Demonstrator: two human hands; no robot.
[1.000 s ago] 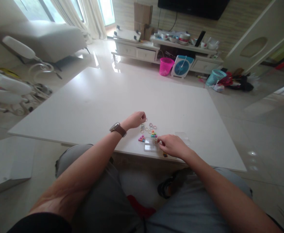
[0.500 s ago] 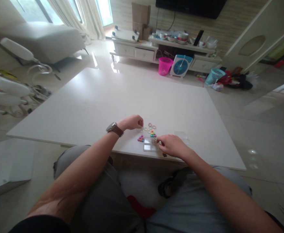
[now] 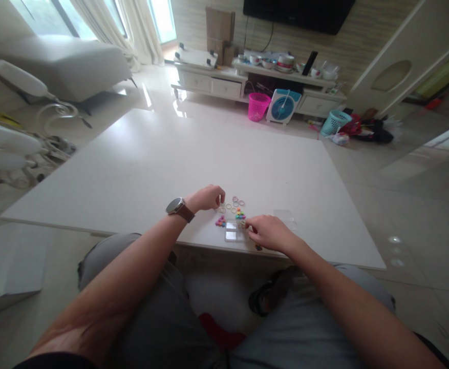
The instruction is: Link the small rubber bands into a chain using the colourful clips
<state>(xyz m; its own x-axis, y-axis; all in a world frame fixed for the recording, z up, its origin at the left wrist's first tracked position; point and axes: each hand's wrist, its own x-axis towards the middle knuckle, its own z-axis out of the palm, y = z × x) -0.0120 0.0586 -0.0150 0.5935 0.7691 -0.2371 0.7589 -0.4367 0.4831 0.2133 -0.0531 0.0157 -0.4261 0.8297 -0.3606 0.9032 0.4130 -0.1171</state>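
Observation:
My left hand [image 3: 208, 198], a watch on its wrist, rests on the white table [image 3: 170, 159] with fingers curled in a pinch beside several small thin rings [image 3: 235, 203]. What its fingertips hold is too small to see. My right hand [image 3: 267, 232] lies beside a small clear plastic box [image 3: 232, 231], fingers closed at the box's right edge. Small bright pieces lie in two little heaps: one [image 3: 220, 222] left of the box, another [image 3: 240, 213] above it. A clear lid [image 3: 285, 218] lies to the right of my right hand.
Beyond the table stand a low TV cabinet [image 3: 224, 84] with dishes, a pink basket [image 3: 258, 105], a blue fan [image 3: 283, 105] and a teal basket [image 3: 332, 123]. A grey sofa [image 3: 63, 64] is at the left. White chair parts [image 3: 5, 148] stand at the far left.
My left hand came down from above the rings to the table surface at their left. My right hand stayed at the box. The view shifted slightly.

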